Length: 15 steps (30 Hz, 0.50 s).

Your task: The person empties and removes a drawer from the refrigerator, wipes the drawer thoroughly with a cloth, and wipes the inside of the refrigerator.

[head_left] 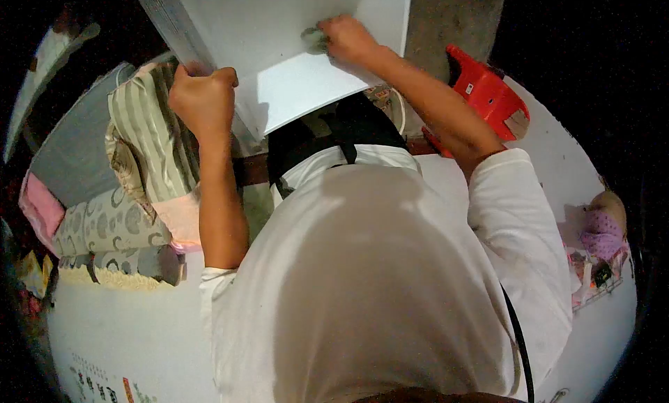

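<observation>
A white, box-like piece [306, 89] with an inner corner and a thin front edge rests over my lap. My left hand [203, 100] grips its left side, at the ridged edge, with the fingers wrapped round. Inside it, my right hand [345, 40] presses a small greyish-green cloth [315, 38] against the white surface, fingers closed on it. The far end of the piece runs out of the top of the view.
To the right stands a red plastic stool or chair [484, 93]. Striped fabric [150, 124], a patterned cushion [111, 225] and a pink cloth [40, 204] lie to the left. A purple dotted item [601, 232] sits far right.
</observation>
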{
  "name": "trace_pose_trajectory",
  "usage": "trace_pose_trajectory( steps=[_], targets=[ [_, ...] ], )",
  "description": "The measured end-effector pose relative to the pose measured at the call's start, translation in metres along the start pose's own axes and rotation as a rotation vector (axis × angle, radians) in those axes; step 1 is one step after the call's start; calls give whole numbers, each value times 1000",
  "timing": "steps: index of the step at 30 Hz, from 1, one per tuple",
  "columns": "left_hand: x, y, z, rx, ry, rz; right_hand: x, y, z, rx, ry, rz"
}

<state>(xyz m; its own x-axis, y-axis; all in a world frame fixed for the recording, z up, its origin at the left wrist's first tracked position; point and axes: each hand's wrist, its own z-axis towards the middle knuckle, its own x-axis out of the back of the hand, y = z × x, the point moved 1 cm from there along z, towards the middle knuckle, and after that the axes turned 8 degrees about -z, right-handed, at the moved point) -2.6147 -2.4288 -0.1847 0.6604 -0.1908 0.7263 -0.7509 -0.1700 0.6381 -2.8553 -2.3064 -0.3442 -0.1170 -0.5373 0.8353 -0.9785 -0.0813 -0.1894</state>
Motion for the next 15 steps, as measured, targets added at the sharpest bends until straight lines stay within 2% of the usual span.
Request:
trace_pose_trajectory(
  steps=[2,3,5,6,8,9,12,14,15],
  targets=[
    [0,-4,1,12,-15,-102,47,12,12,-61,425,238],
    [1,-2,1,9,-21,-96,68,17,25,-67,424,244],
    [2,5,-3,45,-66,-115,104,18,59,-19,490,562],
    [1,8,-5,43,-68,-112,116,8,64,-22,492,565],
    [4,14,-7,-38,12,-193,137,-17,72,-220,653,162],
    [6,17,-6,-47,15,-186,121,-27,75,-221,662,169],
    [15,24,-4,-100,7,-169,45,-58,65,-101,559,192],
    [17,24,-3,-51,59,-333,26,-56,43,291,515,109],
    [19,21,-1,-57,56,-329,36,-53,44,287,520,112]
  ],
)
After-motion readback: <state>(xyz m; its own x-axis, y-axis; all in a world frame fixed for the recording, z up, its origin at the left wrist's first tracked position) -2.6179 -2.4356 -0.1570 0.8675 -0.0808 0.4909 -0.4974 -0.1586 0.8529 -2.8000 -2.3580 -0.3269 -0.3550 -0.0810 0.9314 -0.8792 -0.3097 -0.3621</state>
